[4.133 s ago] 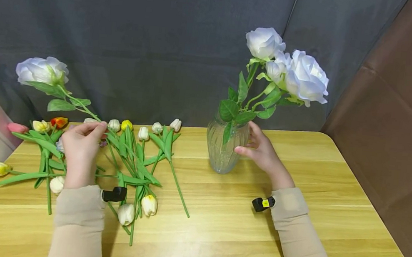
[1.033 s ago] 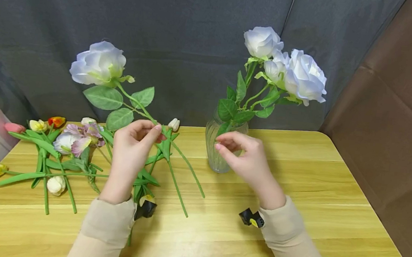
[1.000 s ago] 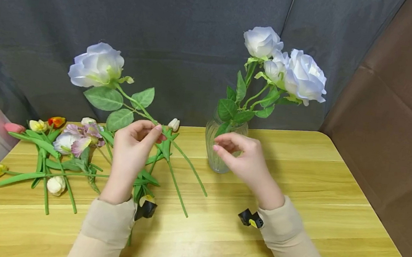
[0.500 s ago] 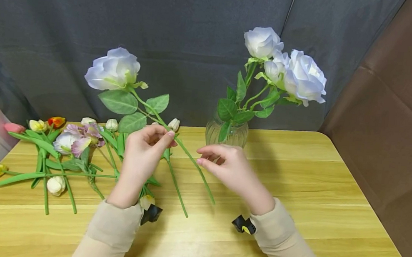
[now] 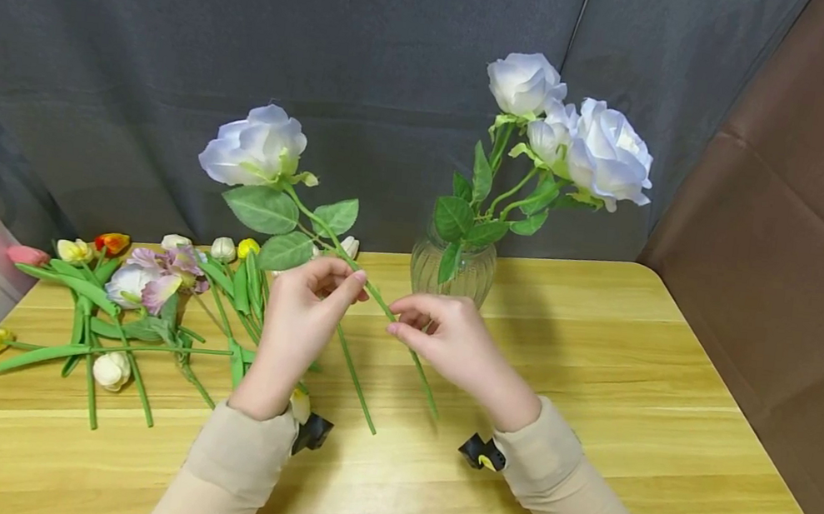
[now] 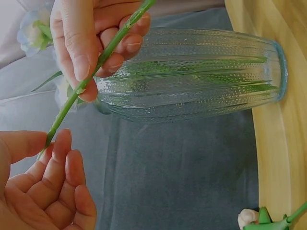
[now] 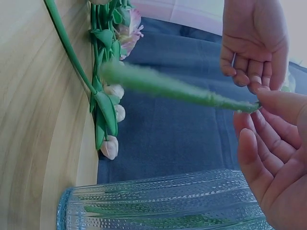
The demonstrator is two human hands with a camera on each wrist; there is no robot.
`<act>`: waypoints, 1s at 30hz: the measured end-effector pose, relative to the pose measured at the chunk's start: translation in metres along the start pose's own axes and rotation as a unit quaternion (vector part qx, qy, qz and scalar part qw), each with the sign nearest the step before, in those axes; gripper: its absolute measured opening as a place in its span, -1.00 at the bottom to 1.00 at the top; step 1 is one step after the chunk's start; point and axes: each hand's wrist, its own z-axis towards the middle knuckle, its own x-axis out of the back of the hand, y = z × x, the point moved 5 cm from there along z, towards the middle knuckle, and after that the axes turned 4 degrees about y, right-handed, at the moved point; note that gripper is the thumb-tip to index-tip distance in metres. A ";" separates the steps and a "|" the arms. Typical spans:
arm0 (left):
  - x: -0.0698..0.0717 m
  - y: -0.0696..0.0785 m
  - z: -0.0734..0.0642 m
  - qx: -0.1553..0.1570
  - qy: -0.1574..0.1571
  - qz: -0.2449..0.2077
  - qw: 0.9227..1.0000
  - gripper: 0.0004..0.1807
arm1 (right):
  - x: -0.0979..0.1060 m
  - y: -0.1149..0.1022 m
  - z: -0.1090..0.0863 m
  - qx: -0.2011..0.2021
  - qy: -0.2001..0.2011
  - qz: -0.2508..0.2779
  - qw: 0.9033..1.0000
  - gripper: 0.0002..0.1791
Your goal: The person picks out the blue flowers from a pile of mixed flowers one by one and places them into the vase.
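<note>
A white rose (image 5: 254, 144) with a faint lilac tint leans up to the left, its green stem slanting down to the right. My left hand (image 5: 304, 313) pinches the stem below the leaves between thumb and forefinger. Lower down, my right hand (image 5: 452, 341) pinches the same stem with its thumb and fingertips, as the left wrist view shows too. The stem's lower end (image 7: 158, 84) sticks out past the right hand, over the table. Just behind that hand stands a clear ribbed glass vase (image 5: 472, 276) holding white roses (image 5: 611, 156); the hand hides its lower part.
Tulips in white, yellow, pink and orange lie heaped on the left of the wooden table (image 5: 663, 451). Among them is a purple-and-white flower (image 5: 163, 289). One loose green stem (image 5: 354, 377) points forward near the left hand. A dark grey curtain (image 5: 366, 51) hangs behind.
The left hand has carried the rose rightward from above the tulips. My right hand has left the vase, come left and forward, and taken hold of the rose's stem.
</note>
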 end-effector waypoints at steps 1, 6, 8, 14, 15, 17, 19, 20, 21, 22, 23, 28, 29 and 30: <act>0.000 0.000 0.000 0.000 0.000 0.003 1.000 -0.83 | 0.000 0.000 0.000 0.000 0.000 -0.001 1.000 -0.84; -0.002 -0.001 0.000 0.002 -0.005 0.009 1.000 -0.82 | -0.001 0.002 0.001 -0.003 0.000 0.001 1.000 -0.84; -0.002 -0.002 0.000 0.001 -0.006 0.011 1.000 -0.82 | -0.001 0.002 0.001 -0.006 0.001 -0.005 1.000 -0.83; -0.006 -0.001 0.000 -0.002 -0.012 0.015 1.000 -0.81 | 0.000 0.001 0.000 -0.001 0.007 -0.046 0.999 -0.83; -0.007 -0.001 0.000 -0.002 -0.011 0.015 1.000 -0.81 | 0.000 0.001 -0.001 0.001 0.009 -0.051 0.999 -0.83; -0.007 -0.001 -0.001 -0.003 -0.012 0.014 1.000 -0.82 | 0.001 0.001 0.000 0.005 0.014 -0.053 0.998 -0.83; -0.008 0.000 -0.001 -0.006 -0.011 0.012 1.000 -0.83 | 0.002 0.001 0.000 0.006 0.020 -0.050 0.999 -0.84; -0.007 -0.001 0.000 -0.006 -0.010 0.011 1.000 -0.83 | 0.003 0.001 0.000 0.006 0.024 -0.047 0.999 -0.83; -0.007 -0.001 0.000 -0.004 -0.010 0.010 1.000 -0.84 | 0.004 0.001 0.001 0.005 0.028 -0.043 0.999 -0.84; -0.007 -0.002 0.000 -0.002 -0.010 0.008 1.000 -0.84 | 0.005 0.002 0.001 0.005 0.032 -0.041 0.999 -0.83; -0.007 -0.002 0.000 -0.001 -0.009 0.006 1.000 -0.84 | 0.007 0.002 0.001 0.003 0.036 -0.038 0.999 -0.83; -0.008 -0.007 0.002 0.020 -0.016 0.001 1.000 -0.82 | 0.013 0.005 0.002 -0.019 0.046 -0.018 0.999 -0.80; -0.008 -0.008 0.002 0.023 -0.018 0.000 1.000 -0.82 | 0.014 0.006 0.002 -0.024 0.047 -0.012 0.999 -0.80; -0.009 -0.010 0.002 0.026 -0.020 -0.001 0.999 -0.82 | 0.016 0.006 0.002 -0.027 0.049 -0.006 0.998 -0.80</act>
